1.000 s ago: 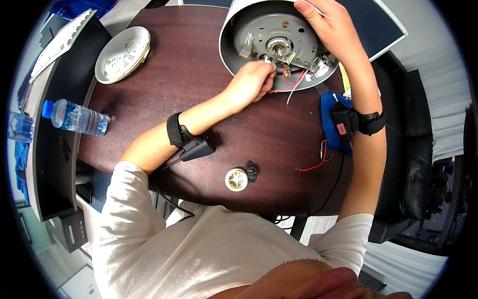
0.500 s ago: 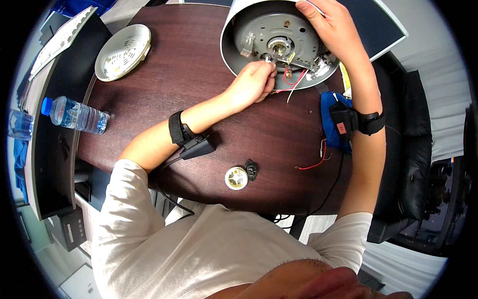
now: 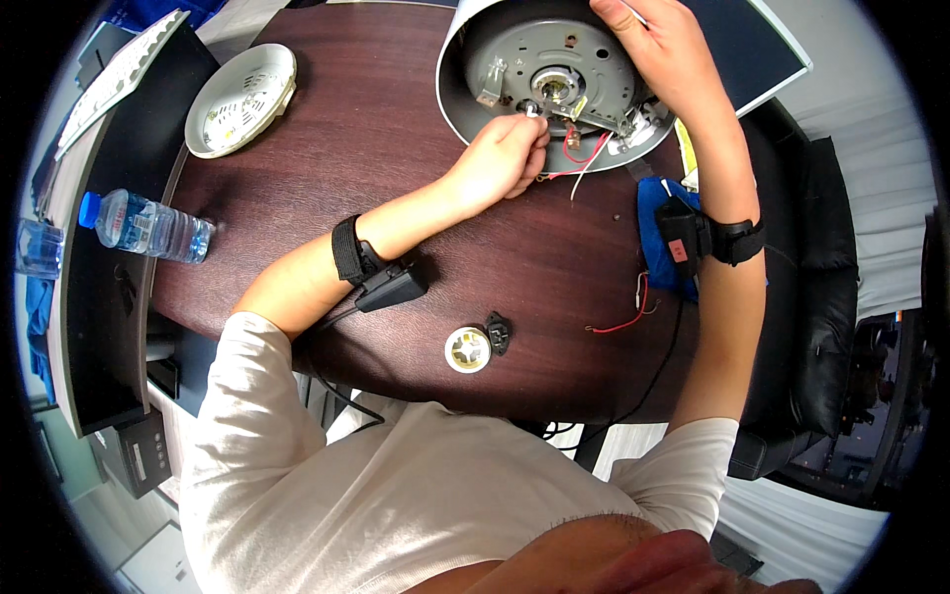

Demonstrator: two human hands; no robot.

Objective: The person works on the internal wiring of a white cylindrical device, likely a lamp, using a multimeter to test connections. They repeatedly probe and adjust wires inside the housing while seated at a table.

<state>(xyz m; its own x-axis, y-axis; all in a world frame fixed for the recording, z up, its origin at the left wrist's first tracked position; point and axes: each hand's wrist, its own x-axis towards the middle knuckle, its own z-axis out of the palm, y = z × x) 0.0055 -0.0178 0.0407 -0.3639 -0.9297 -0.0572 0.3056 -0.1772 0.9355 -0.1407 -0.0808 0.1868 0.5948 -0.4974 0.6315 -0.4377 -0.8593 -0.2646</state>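
A white rice cooker housing (image 3: pixel 446 84) lies tipped toward me at the far side of the table, its grey metal inside facing me. My right hand (image 3: pixel 661 48) grips its upper right rim, thumb over the edge. Low in the opening, my left hand (image 3: pixel 497 166) is closed in a pinch beside the round central fitting (image 3: pixel 556 87). A small shiny part (image 3: pixel 531 109) shows just past those fingertips; I cannot make out what exactly they hold. Red and white wires (image 3: pixel 591 156) hang from the lower right of the housing.
A round vented cover (image 3: pixel 240 101) rests at the far left, above a water bottle (image 3: pixel 153 228). Nearer me are a white ring-shaped part (image 3: pixel 467 349) and a black socket piece (image 3: pixel 499 334). A loose red wire (image 3: pixel 618 325) lies by a blue cloth (image 3: pixel 651 223).
My left hand has turned slightly at the same spot, still pinched. The right hand keeps its hold on the rim, and the view has shifted a little.
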